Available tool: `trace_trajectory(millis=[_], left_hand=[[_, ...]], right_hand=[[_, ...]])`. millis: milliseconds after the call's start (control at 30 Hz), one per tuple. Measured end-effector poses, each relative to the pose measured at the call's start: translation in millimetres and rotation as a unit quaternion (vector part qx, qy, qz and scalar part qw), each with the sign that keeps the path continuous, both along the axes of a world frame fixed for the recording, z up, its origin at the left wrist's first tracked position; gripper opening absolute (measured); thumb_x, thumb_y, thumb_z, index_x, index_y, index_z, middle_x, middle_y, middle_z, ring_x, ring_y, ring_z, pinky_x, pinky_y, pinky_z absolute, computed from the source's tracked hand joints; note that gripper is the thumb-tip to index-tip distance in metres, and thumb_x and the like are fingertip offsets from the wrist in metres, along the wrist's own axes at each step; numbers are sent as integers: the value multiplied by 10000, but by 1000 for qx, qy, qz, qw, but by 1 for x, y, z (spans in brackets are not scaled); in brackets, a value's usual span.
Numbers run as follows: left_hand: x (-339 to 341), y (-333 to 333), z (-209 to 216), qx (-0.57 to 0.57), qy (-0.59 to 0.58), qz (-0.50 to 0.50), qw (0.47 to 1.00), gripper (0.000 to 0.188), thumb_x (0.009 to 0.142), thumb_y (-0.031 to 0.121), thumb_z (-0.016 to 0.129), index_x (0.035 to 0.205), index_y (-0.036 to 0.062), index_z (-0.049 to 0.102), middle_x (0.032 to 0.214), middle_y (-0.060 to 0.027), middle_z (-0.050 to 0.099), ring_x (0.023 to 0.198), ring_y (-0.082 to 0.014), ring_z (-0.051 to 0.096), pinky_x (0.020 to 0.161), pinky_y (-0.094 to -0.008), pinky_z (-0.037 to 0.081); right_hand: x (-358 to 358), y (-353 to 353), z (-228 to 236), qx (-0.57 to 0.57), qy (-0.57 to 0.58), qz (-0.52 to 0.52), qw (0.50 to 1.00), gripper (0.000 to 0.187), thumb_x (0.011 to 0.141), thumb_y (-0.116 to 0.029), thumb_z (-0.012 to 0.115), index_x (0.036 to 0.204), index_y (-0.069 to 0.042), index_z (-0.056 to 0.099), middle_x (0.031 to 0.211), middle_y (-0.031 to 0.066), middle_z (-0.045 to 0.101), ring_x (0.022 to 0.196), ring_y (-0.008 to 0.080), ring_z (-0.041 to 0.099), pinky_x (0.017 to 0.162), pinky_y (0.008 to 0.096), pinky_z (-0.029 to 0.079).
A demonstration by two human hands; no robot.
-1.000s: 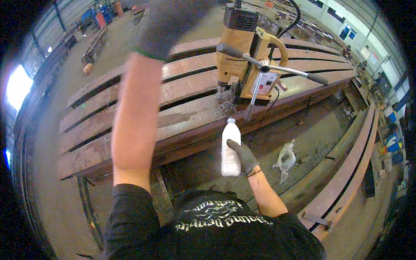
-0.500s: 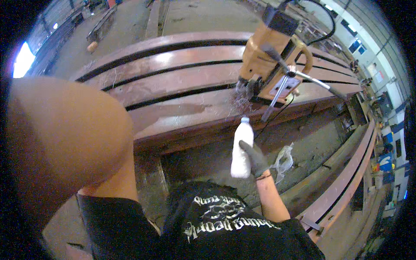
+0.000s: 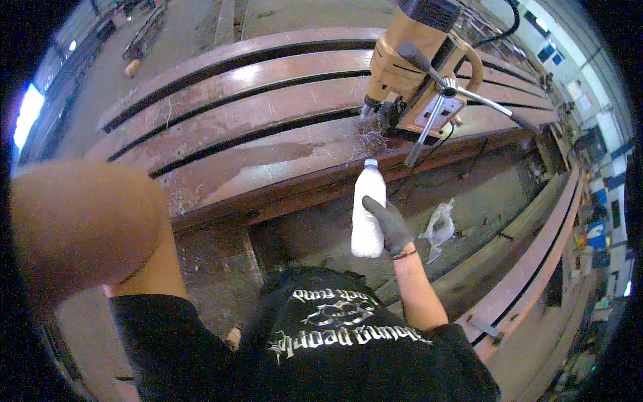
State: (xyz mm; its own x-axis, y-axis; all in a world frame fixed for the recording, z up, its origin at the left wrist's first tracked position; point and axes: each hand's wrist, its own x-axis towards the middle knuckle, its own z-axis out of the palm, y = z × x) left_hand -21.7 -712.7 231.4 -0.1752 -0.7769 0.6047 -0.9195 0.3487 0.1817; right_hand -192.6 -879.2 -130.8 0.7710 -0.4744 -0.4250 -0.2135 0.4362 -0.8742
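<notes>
The white bottle (image 3: 367, 224) was held on the person's side of the yellowish drill (image 3: 407, 67), clear of the floor and in front of the steel beams (image 3: 201, 177) that the drill stood on. The right hand (image 3: 392, 224), darkly gloved, was wrapped firmly round the bottle, thumb across it; the cap (image 3: 370, 163) pointed toward the drill. Far to the drill's left, only the bent left arm (image 3: 87, 228) showed; the left hand was out of view, so its state could not be told. Curled shavings (image 3: 376, 141) lay at the drill's foot, and a crumpled plastic bag (image 3: 440, 226) lay nearer the person than the drill.

The step in hand seemed to be holding the bottle ready by the drill, its cap apparently on. Using its contents would have called for opening the cap, then a controlled tilt clear of the drill's handles (image 3: 492, 106).
</notes>
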Motion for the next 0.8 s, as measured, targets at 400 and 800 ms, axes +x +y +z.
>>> trace_trajectory(millis=[400, 800], left_hand=[[30, 4, -238, 3, 580, 244, 778, 443, 1090, 359, 438, 1349, 46, 615, 1333, -218, 644, 1277, -331, 594, 1101, -418, 445], [-40, -25, -350, 193, 802, 49, 563, 536, 956, 336, 707, 1367, 41, 528, 1120, -83, 664, 906, -188, 659, 763, -357, 566]], right_hand=[[4, 12, -14, 50, 20, -6, 999, 439, 965, -395, 719, 1220, -45, 644, 975, 55, 716, 772, 173, 692, 686, 340, 579], [70, -34, 202, -743, -84, -134, 650, 375, 925, -306, 753, 1196, -53, 693, 1013, 144, 738, 952, 273, 709, 843, 405, 548]])
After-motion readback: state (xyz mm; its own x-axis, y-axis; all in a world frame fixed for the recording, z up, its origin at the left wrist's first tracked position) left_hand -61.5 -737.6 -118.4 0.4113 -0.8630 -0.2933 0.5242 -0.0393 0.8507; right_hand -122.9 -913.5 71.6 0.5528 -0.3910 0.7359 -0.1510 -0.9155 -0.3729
